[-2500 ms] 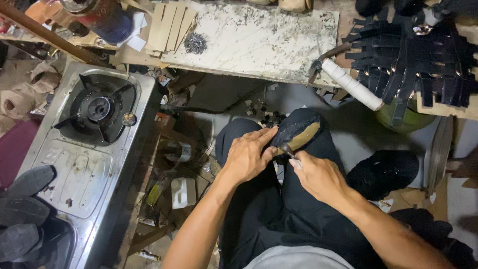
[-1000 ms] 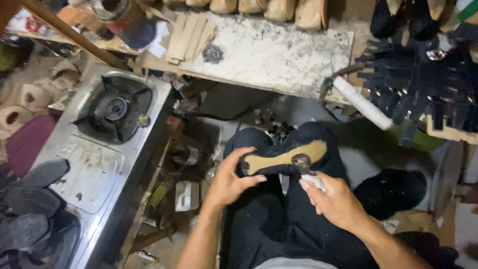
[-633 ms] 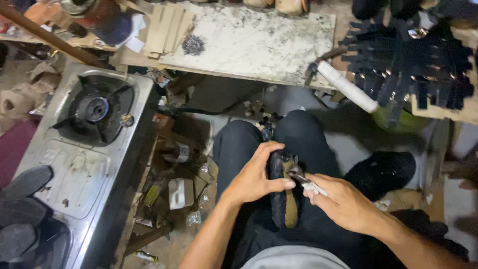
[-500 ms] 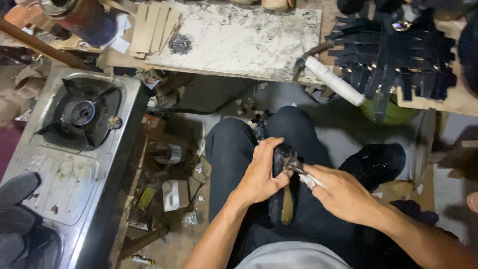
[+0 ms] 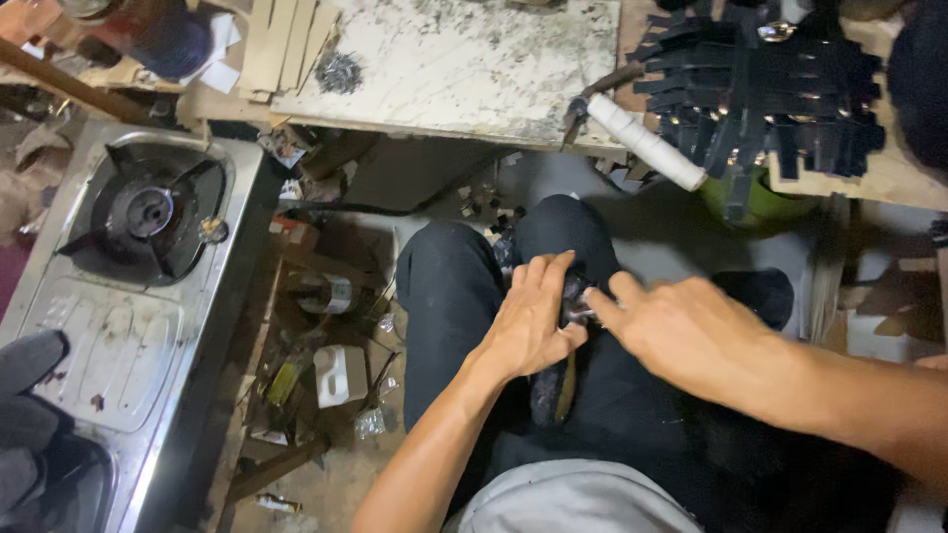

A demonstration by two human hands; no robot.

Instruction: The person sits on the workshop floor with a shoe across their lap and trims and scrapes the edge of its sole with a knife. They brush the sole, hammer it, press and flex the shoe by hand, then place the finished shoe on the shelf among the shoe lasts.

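**On the lap: sole turned edge-up between both hands**

Over the person's dark trousers (image 5: 444, 296) the shoe sole (image 5: 555, 385) now stands on edge, a narrow dark strip with a tan line running toward the body; a second ago it lay flat across the knees with its tan face up, and two and a half seconds ago it was tilted toward the right knee. Since half a second ago the hands have closed in tighter over its far end, so less of the sole shows.

The left hand (image 5: 528, 321) wraps the sole from the left, fingers extended upward and thumb pressed against its edge, forearm rising from the bottom of the view. The right hand (image 5: 681, 331) comes in from the right with the forearm nearly level, fingertips pinched at the top of the sole where a small tool seems to be held; blur keeps me from telling what it is or how firmly it is gripped. Both hands touch the sole and meet just above it.

Left of the sole, past the left knee, lies a cluttered floor with a small white container (image 5: 339, 375), and beyond that the steel gas stove (image 5: 109, 326). Above the sole, the stained worktop (image 5: 464, 59) has its front edge overhanging just past the knees. Up and right of the sole, a white-handled tool (image 5: 647, 146) juts off that edge beside a pile of black straps (image 5: 760, 99). Right of the sole, a dark shoe (image 5: 765, 296) sits near the right wrist.
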